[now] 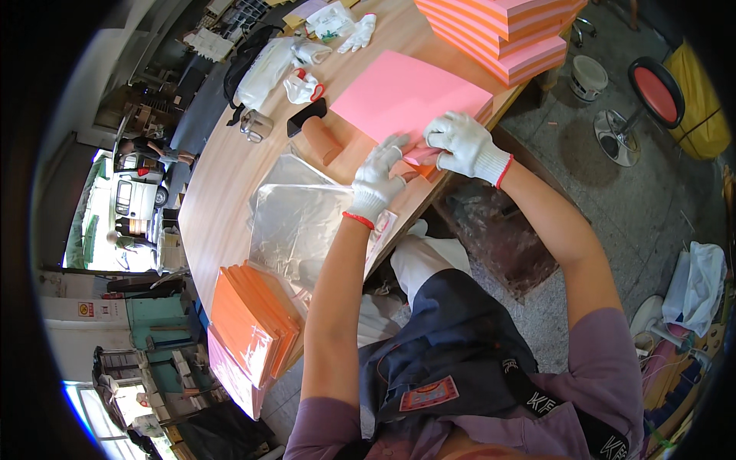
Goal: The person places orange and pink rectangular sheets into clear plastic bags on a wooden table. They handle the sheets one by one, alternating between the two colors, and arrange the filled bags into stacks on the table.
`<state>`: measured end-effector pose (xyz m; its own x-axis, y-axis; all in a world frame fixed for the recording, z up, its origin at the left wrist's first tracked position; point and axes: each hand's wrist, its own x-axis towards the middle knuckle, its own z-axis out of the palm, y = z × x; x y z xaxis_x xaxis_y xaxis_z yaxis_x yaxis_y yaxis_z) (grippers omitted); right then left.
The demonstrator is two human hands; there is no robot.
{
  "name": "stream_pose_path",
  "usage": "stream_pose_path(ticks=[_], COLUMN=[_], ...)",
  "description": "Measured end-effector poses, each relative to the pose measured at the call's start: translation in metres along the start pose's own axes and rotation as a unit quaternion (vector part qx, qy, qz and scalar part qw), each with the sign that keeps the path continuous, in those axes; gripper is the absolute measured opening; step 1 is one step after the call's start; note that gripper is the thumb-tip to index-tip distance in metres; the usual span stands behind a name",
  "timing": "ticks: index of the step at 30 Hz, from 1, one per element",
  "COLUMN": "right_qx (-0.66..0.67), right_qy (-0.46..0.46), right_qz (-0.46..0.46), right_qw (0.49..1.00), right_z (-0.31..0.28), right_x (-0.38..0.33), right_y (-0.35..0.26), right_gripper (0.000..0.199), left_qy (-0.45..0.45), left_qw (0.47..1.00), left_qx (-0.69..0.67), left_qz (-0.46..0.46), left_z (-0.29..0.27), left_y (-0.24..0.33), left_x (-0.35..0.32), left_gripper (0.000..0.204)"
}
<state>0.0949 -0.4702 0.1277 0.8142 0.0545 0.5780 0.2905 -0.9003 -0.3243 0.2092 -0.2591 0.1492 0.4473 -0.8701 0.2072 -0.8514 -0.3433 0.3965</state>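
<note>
A stack of pink paper [418, 92] lies on the wooden table, some orange showing beneath its near corner. My left hand [378, 178], in a white glove with a red cuff, is at that corner. Its fingers rest on top while the thumb, bare at the tip, reaches along the near edge. Beside it my right hand [465, 144], gloved the same way, is closed on the near edge of the paper with bent fingers. The fingertips are partly hidden, so how many sheets they grip does not show. Clear plastic bags [295, 222] lie left of my left forearm.
Orange packs [257, 314] in clear film stand at the table's near left. Pink and orange stacks [498, 38] rise at the far right. A phone [307, 116], glass mug [255, 125] and spare gloves [303, 86] lie farther left. A red-seated stool [655, 92] stands on the floor.
</note>
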Motion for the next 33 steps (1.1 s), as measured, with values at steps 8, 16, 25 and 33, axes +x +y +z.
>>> stream_pose_path(ticks=[8, 16, 25, 33], right_qx=[-0.009, 0.507, 0.697, 0.675], right_qy=[-0.003, 0.312, 0.175, 0.145], right_qz=[0.006, 0.369, 0.523, 0.492], right_qw=[1.000, 0.714, 0.457, 0.530], right_z=[0.002, -0.016, -0.012, 0.025], right_x=[0.005, 0.003, 0.022, 0.006], right_y=[-0.002, 0.001, -0.007, 0.055], right_gripper=[0.022, 0.041, 0.051, 0.038], left_qy=[0.118, 0.051, 0.106, 0.086], left_qw=[0.991, 0.978, 0.994, 0.956], left_qx=[0.050, -0.127, -0.005, 0.086], left_qz=[0.047, -0.155, 0.006, -0.267], left_z=[0.012, 0.009, 0.018, -0.023], left_y=[-0.001, -0.028, -0.001, 0.048], left_x=[0.002, 0.018, -0.016, -0.185], left_gripper=[0.042, 0.024, 0.058, 0.069])
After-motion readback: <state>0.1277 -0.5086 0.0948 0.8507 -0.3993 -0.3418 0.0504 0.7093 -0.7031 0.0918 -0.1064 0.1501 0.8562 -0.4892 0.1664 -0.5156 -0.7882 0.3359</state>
